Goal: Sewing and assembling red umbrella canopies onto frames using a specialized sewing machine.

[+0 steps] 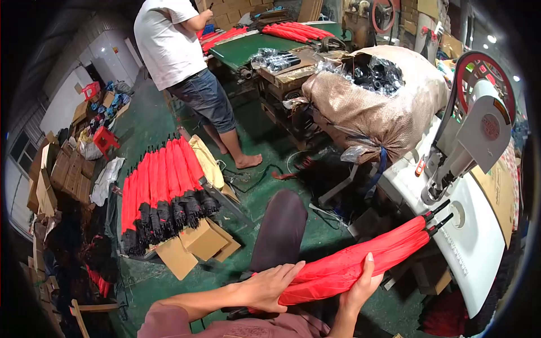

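Note:
Two folded red umbrellas [360, 262] lie side by side across my lap, their black tips pointing up and right over the machine's white tabletop. My left hand [269, 286] rests over their near left end, fingers long across the cloth and thumb lower down, clasping the bundle. My right hand [360, 287] cups them from below around the middle, with its thumb up along the cloth. Under my left hand the umbrellas' lower ends are mostly hidden.
A row of folded red umbrellas [169, 169] lies on a stand at left, above cardboard pieces [203, 242]. A sewing machine [479, 129] stands at right on a white table [473, 253]. Beyond are a woven sack [366, 112] of black parts and a standing person [174, 56] by a green table [236, 53].

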{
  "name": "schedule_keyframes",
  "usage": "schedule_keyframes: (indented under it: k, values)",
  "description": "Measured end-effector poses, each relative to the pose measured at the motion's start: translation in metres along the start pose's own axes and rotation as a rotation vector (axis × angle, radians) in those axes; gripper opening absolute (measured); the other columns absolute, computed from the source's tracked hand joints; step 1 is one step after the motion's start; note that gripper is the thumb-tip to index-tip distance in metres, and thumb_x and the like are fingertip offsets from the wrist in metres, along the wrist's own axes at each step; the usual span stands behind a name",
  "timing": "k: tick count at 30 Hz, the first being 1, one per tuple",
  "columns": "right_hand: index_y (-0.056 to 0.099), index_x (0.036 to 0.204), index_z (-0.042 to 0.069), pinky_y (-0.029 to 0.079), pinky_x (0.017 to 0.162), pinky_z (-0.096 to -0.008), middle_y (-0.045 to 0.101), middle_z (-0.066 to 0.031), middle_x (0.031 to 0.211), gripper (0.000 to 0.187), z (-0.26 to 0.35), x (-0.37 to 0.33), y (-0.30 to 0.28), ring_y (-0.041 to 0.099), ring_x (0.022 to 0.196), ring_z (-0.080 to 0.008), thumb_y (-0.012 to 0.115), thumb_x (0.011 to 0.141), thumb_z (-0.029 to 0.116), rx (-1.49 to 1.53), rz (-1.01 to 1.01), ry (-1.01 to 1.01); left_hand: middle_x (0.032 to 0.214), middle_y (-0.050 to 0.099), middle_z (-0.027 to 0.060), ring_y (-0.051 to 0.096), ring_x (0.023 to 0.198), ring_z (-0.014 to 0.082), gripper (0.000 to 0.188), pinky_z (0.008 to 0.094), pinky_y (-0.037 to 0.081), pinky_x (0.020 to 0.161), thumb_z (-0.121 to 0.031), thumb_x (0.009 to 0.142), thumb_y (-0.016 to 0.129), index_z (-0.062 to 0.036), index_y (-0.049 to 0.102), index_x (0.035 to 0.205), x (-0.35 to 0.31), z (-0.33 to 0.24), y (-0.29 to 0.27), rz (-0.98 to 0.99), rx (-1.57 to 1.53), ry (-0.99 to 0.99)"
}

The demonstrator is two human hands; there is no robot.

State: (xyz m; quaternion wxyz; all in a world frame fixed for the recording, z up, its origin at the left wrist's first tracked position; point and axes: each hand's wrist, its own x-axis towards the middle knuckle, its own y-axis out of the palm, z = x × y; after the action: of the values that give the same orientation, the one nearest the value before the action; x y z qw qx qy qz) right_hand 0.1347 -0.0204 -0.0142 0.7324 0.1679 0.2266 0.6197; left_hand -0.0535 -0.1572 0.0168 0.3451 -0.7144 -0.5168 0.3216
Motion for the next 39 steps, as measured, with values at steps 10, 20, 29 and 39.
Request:
schedule_keyframes:
  k: [10,20,29,39]
  values:
    - [0.049,0.142,-0.003,0.056,0.097,-0.0414,0.064,-0.0186,0.126,0.047,0.010,-0.003,0.001,0.067,0.108,-0.0268,0.055,0.108,0.028,0.265,0.099,0.034,0.138,0.048,0.0293,0.054,0.126,0.0429,0.121,0.0449,0.046,0.110,-0.027,0.068,0.085,0.0110,0.016,0.159,-0.001,0.021,-0.010,0.037,-0.053,0.081]
    - [0.052,0.136,-0.001,0.059,0.090,-0.0395,0.066,-0.0152,0.118,0.042,0.009,0.012,-0.024,0.069,0.100,-0.0253,0.064,0.104,0.023,0.209,0.007,0.050,0.124,0.050,0.0241,0.058,0.112,0.0400,0.120,0.0436,0.050,0.101,-0.023,0.066,0.086,0.0119,0.018,0.158,0.000,0.028,0.008,0.102,-0.105,0.093]
    - [0.052,0.135,0.001,0.059,0.086,-0.0364,0.066,-0.0130,0.113,0.040,0.011,0.011,-0.021,0.068,0.094,-0.0220,0.067,0.102,0.019,0.153,-0.053,0.054,0.120,0.050,0.0231,0.058,0.110,0.0396,0.119,0.0431,0.051,0.099,-0.024,0.066,0.086,0.0119,0.019,0.157,0.001,0.029,0.011,0.082,-0.099,0.101]
    - [0.052,0.135,0.001,0.059,0.084,-0.0357,0.065,-0.0127,0.112,0.040,0.010,0.010,-0.022,0.067,0.093,-0.0221,0.067,0.102,0.019,0.137,-0.083,0.053,0.122,0.051,0.0238,0.058,0.111,0.0400,0.120,0.0435,0.051,0.100,-0.025,0.066,0.087,0.0101,0.019,0.158,0.000,0.030,0.015,0.079,-0.108,0.100]
